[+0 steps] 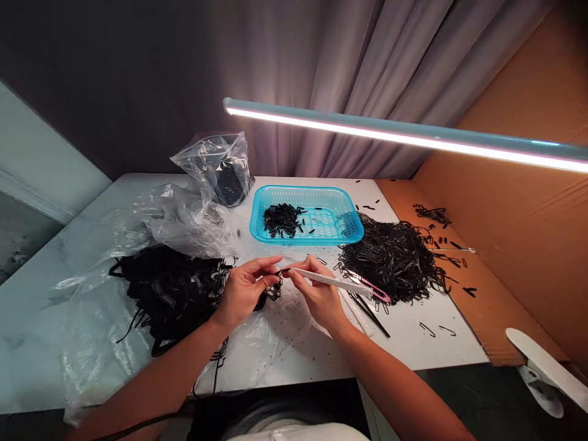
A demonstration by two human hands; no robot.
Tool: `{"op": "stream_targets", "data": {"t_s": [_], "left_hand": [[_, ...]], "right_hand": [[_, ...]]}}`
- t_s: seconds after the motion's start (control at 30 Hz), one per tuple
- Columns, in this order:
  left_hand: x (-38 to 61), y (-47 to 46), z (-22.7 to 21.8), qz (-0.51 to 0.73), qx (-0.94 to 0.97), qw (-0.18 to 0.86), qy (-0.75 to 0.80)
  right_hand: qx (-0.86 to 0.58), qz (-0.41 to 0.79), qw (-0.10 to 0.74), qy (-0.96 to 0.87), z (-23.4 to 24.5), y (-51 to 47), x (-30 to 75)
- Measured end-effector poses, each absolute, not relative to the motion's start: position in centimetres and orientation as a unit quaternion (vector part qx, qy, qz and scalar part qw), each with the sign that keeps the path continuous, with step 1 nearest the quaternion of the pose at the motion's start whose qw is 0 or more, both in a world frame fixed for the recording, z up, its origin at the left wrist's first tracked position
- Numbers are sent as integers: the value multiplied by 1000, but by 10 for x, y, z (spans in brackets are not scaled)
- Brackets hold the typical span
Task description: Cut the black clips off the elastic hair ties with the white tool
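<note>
My right hand (316, 295) grips a slim white-handled tool (328, 280) with a pink loop at its rear end. The tool's thin dark tip meets the fingers of my left hand (243, 291), which pinch a small black elastic loop (274, 290) there. A heap of black elastic bands (169, 294) lies left of my hands, and a tangled pile of thinner black loops (390, 257) lies to their right. Ahead of them, a turquoise plastic basket (305, 214) holds short black pieces (281, 219).
Small black bits are scattered across the white table (413, 349). Crumpled clear plastic (184, 220) lies at left, beside a clear bag (220, 168) with dark contents. Brown cardboard (482, 294) lines the right side. A tube lamp (404, 135) crosses above the table.
</note>
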State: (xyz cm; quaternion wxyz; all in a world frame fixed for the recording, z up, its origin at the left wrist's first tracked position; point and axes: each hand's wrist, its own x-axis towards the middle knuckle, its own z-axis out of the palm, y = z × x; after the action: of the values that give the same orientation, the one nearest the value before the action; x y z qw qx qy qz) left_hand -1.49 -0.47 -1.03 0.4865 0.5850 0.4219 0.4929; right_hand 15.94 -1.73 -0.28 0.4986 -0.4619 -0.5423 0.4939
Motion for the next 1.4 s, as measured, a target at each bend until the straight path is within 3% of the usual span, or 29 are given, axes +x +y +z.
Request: {"op": "stream_targets", "data": {"t_s": [0.37, 0.67, 0.87, 1.1, 1.4], "left_hand": [[-22, 8, -5, 551, 343, 634, 421], [-24, 3, -2, 470, 389, 684, 399], [-14, 2, -12, 349, 595, 582, 430], [-17, 1, -7, 365, 499, 656, 434], [-17, 0, -7, 370, 528, 624, 442]], "right_hand": [[-338, 654, 576, -354, 6, -6, 181], [-329, 722, 521, -316, 5, -6, 178], [-327, 731, 515, -307, 1, -7, 174], [-352, 708, 512, -337, -1, -6, 177], [-398, 612, 496, -471, -1, -12, 169]]}}
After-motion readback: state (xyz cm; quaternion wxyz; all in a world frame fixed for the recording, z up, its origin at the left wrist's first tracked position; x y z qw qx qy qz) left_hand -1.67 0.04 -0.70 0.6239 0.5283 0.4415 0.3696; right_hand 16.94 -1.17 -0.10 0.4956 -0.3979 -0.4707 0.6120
